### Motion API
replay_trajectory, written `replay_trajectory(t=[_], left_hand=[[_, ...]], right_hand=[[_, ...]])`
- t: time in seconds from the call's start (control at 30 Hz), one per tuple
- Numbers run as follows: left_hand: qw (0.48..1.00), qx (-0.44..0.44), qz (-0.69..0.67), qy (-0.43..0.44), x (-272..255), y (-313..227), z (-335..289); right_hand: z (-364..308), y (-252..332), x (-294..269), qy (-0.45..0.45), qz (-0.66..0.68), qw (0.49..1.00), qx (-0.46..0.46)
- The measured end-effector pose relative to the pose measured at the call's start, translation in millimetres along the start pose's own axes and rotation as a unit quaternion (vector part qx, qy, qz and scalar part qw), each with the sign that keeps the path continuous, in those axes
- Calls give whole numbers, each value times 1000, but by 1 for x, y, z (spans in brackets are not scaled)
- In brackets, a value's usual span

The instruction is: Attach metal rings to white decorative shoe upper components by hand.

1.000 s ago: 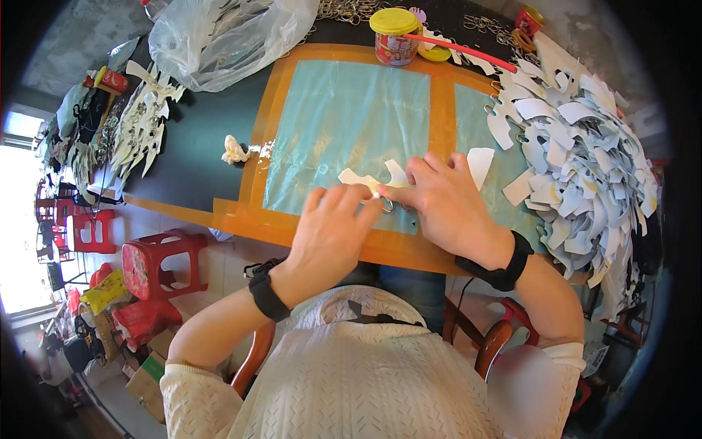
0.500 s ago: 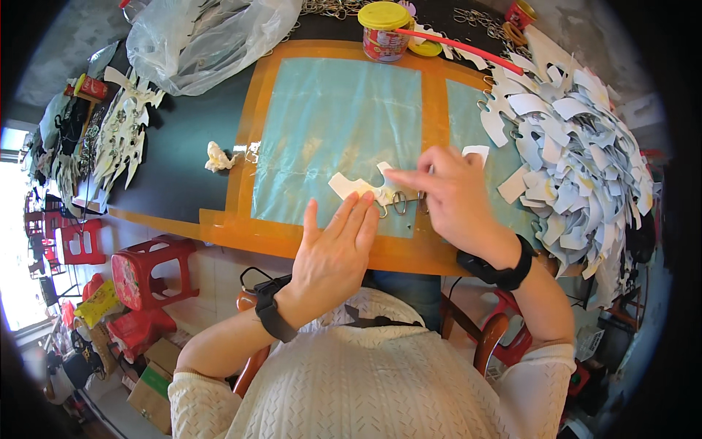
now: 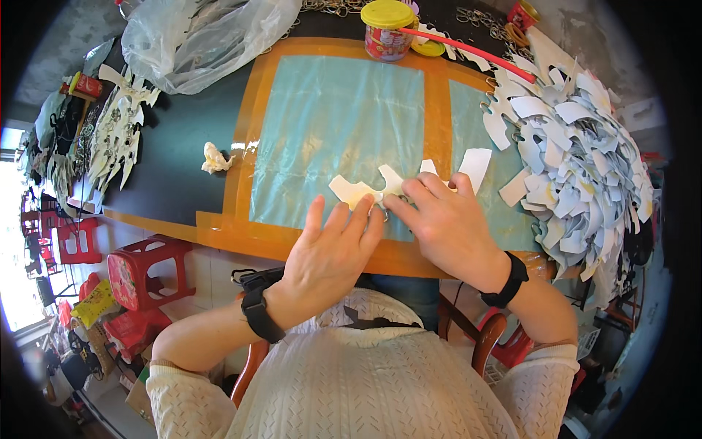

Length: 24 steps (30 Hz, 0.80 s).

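Observation:
A flat white cut-out piece [image 3: 344, 190] with curved notches lies on the pale blue sheet in front of me. My left hand [image 3: 322, 256] is laid over its near edge, fingers stretched out and pressing it down. My right hand [image 3: 459, 234] is closed at its middle, thumb and fingertips bent down against it; what they pinch is hidden. A bit of thin metal loop shows between the two hands. More white parts, including a broad tab [image 3: 475, 167], stick out beyond the right fingers; whether they belong to the same piece I cannot tell.
A large heap of white cut-outs [image 3: 578, 161] covers the table's right end. Behind stands a yellow-lidded tub [image 3: 387, 33] by a red stick [image 3: 475, 53]. A clear plastic bag [image 3: 205, 44], a crumpled wad [image 3: 216, 157] and cut-outs with metal rings [image 3: 121, 132] lie left.
My right hand has come down with its fingers curling onto the piece, covering the metal ring seen before. More white tabs show past it. My left hand stays on the near edge.

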<state>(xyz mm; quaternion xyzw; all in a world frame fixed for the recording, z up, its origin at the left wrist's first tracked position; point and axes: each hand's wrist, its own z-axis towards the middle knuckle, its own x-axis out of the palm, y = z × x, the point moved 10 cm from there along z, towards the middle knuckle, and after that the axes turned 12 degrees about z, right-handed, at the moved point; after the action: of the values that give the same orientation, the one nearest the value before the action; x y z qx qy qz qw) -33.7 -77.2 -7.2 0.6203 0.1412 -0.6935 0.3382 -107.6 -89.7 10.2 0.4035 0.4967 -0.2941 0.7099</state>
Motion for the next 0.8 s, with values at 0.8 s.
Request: replay_trajectory(t=[0.8], left_hand=[[988, 131, 65, 39, 1, -5, 6]], right_hand=[[0, 8, -2, -17, -51, 998, -43]])
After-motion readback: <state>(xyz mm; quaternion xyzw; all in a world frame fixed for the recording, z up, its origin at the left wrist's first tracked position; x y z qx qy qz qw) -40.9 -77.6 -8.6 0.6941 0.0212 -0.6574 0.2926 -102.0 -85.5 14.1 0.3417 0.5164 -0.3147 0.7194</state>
